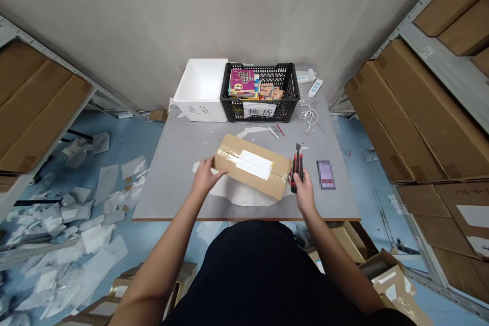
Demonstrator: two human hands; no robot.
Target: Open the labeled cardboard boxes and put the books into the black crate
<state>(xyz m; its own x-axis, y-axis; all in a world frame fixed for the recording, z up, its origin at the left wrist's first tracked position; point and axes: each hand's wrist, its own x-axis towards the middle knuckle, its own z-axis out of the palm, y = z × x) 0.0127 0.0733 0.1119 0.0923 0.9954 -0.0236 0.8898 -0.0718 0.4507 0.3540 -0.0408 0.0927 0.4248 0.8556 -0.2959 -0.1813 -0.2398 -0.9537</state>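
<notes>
A taped cardboard box [237,168] with a white label [254,164] on top is at the middle of the grey table, tilted toward the lower right. My left hand [207,175] grips its left end, the thumb along the near edge and the fingers against the far side. In my right hand [304,189] is a black and red box cutter [297,168], pointing away from me, beside the right end of the box. Fingers of that hand reach behind the cutter; whether they touch the box I cannot tell.
Behind the box stand a white foam bin [200,107] and a black plastic crate [260,117] holding books [242,83]. A phone [326,174], a white cable [309,116] and pens [280,130] lie on the table [164,183]. Carton-filled shelves [412,107] flank it.
</notes>
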